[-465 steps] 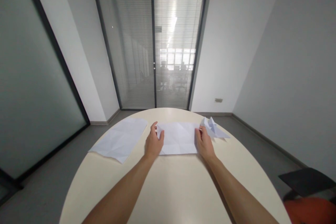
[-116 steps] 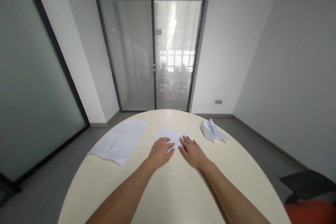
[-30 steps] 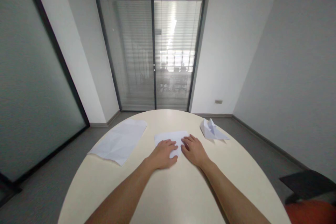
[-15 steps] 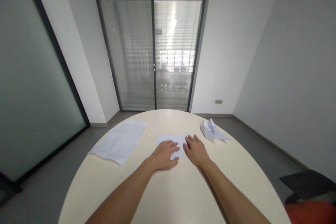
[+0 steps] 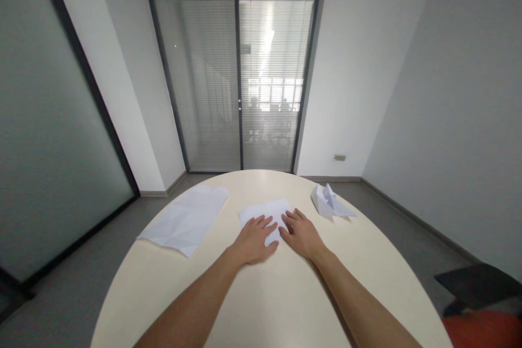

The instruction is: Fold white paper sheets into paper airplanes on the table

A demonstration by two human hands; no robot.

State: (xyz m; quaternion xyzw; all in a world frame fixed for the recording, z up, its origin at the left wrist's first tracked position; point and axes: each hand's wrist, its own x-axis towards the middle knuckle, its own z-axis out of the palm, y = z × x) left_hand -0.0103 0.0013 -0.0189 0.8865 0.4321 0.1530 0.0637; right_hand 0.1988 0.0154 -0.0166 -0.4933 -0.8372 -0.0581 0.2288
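Observation:
A small white sheet of paper (image 5: pixel 265 210) lies flat in the middle of the table, turned slightly. My left hand (image 5: pixel 256 240) rests on its left and near part, fingers spread and thumb pointing right. On its right edge lies my right hand (image 5: pixel 300 232), with fingers apart and slightly bent. The two hands cover much of the sheet's near side, and a strip of it shows between them. Neither hand grips anything.
A larger creased white sheet (image 5: pixel 187 217) lies at the table's left edge. Folded paper pieces (image 5: pixel 329 202) stand at the right. The round cream table (image 5: pixel 265 304) spans the foreground. A red and black chair (image 5: pixel 481 304) is at lower right; a glass door (image 5: pixel 240 81) is behind.
The small sheet has turned a little counterclockwise, its far right corner shifting away from me. My right hand has moved slightly left, and the left hand's fingers have spread a bit more.

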